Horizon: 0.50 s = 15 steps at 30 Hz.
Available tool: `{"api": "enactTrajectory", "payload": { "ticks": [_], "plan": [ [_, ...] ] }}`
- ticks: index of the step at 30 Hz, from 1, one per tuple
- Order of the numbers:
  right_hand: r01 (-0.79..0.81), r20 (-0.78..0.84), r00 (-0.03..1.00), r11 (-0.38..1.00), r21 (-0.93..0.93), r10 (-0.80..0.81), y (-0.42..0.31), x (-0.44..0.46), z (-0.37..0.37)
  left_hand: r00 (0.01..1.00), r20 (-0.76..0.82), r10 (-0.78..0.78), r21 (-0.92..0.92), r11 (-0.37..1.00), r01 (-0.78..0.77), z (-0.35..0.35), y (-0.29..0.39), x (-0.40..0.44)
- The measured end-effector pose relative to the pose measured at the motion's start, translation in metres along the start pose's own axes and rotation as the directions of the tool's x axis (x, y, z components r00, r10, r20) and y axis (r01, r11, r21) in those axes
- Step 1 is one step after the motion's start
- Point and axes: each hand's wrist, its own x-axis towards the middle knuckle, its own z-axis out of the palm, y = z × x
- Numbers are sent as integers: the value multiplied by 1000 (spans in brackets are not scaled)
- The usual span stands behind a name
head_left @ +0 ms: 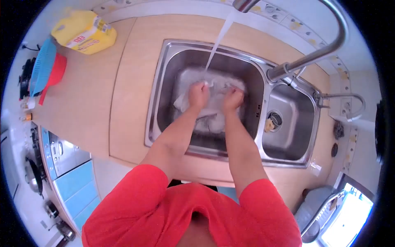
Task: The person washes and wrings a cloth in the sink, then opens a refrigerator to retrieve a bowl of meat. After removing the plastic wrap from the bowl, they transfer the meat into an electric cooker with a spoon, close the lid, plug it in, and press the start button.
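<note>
A pale, wet cloth (pixel 212 119) lies spread in the larger steel basin (pixel 164 82). My left hand (pixel 198 95) is closed on the cloth near the middle of the basin, beside the stream of water (pixel 218 43). To its right, my right hand (pixel 233 99) is also closed, gripping another part of the same cloth. Water runs from the tall curved faucet (pixel 306 57) and falls just above my left hand. Part of the cloth hangs below and between my hands.
A smaller basin (pixel 294 119) adjoins on the right, with a yellowish scrap (pixel 269 125) by its drain. A yellow jug (pixel 88 33), a blue colander (pixel 42 68) and a red container (pixel 57 71) stand on the left counter (pixel 90 86). A second thin faucet (pixel 349 96) is at right.
</note>
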Motion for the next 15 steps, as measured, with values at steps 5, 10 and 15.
{"api": "enactTrajectory", "payload": {
  "ticks": [5, 10, 15],
  "plan": [
    [-36, -329, 938, 974, 222, 109, 5, 6, -42, 992, -87, -93, -294, 954, 64, -78, 26, -12],
    [65, -115, 993, 756, 651, 13, -90, -28, -184, 992, 124, -15, -636, 766, 91, -208, 116, -24],
    [399, -312, 917, 540, 741, -249, -195, -57, -291, 910, 304, 282, -651, 759, -18, -319, 234, -53]
  ]
}}
